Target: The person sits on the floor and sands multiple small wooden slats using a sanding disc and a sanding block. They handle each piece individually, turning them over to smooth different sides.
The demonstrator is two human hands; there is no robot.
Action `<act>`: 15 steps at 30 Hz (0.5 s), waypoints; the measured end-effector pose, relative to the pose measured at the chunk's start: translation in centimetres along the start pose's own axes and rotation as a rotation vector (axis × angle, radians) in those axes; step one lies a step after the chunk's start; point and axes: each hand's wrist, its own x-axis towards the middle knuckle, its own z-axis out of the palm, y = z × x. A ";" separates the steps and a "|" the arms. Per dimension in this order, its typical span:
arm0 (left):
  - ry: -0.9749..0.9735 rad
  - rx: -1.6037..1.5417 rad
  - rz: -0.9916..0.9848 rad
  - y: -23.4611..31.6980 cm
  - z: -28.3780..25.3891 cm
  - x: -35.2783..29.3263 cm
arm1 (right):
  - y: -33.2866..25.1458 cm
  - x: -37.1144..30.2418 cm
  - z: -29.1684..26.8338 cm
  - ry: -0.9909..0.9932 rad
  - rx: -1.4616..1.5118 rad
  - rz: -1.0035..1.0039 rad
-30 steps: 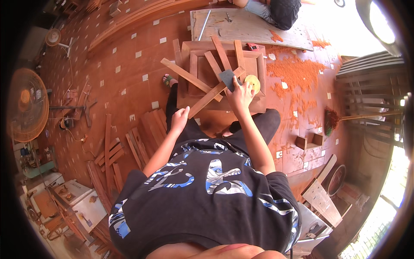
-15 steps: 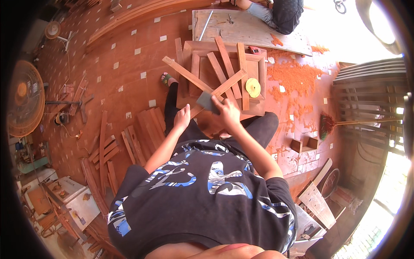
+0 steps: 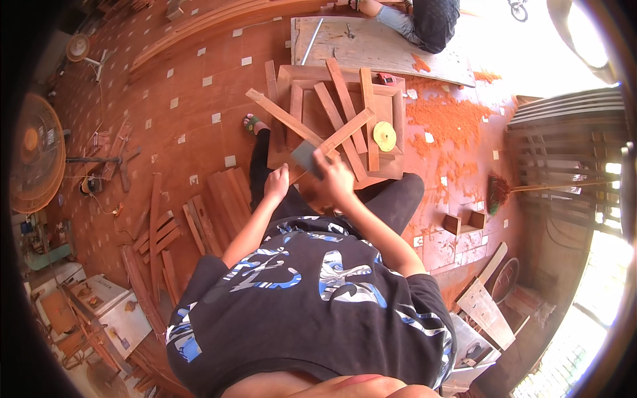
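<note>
My right hand [image 3: 334, 174] presses a dark grey sheet, which looks like sandpaper [image 3: 305, 156], onto a narrow wooden strip [image 3: 350, 131]. The strip slants from near my lap up to the right. At its near end my left hand [image 3: 277, 182] is closed around the wood. A second wooden strip [image 3: 282, 114] lies slanted the other way, its near end by the sandpaper. Several more strips, one of them a reddish slat [image 3: 345, 99], rest on a framed wooden panel [image 3: 286, 89] in front of me. A yellow disc [image 3: 384, 136] lies on the panel's right side.
A red tool [image 3: 386, 79] sits at the panel's far edge. Beyond is a wooden board [image 3: 385, 50] with a person [image 3: 434, 26] seated by it. Orange shavings [image 3: 451, 123] cover the floor at right, near a broom [image 3: 501, 191]. Stacked planks [image 3: 225, 199] lie at left.
My right hand has slid the sandpaper a little toward my left hand along the strip. My left hand keeps its hold. The whole view has shifted slightly.
</note>
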 end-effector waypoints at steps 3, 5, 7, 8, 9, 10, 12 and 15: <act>-0.010 -0.072 -0.007 -2.4 0.7 0.5 | -3.4 -1.7 -0.3 -0.266 0.183 -0.075; -0.010 -0.111 -0.011 -2.0 0.5 0.1 | -3.2 -1.4 -0.6 -0.266 0.206 -0.077; 0.029 -0.033 0.012 -1.2 0.5 0.2 | -2.0 -0.6 -1.2 -0.193 0.182 -0.061; 0.048 0.008 0.025 -1.0 0.4 0.3 | -1.3 0.0 -1.5 -0.197 0.178 -0.005; 0.063 0.015 0.054 -0.6 0.5 0.1 | 0.0 0.4 -1.4 -0.124 0.161 0.037; 0.052 0.011 0.041 -0.3 0.4 0.1 | 1.3 0.9 -1.3 -0.051 0.144 0.078; 0.040 0.007 0.007 0.0 -0.1 0.0 | 4.2 2.8 -2.0 0.008 0.141 0.195; 0.038 0.006 0.025 0.5 -0.2 -0.3 | 6.5 5.0 -3.3 0.114 0.175 0.392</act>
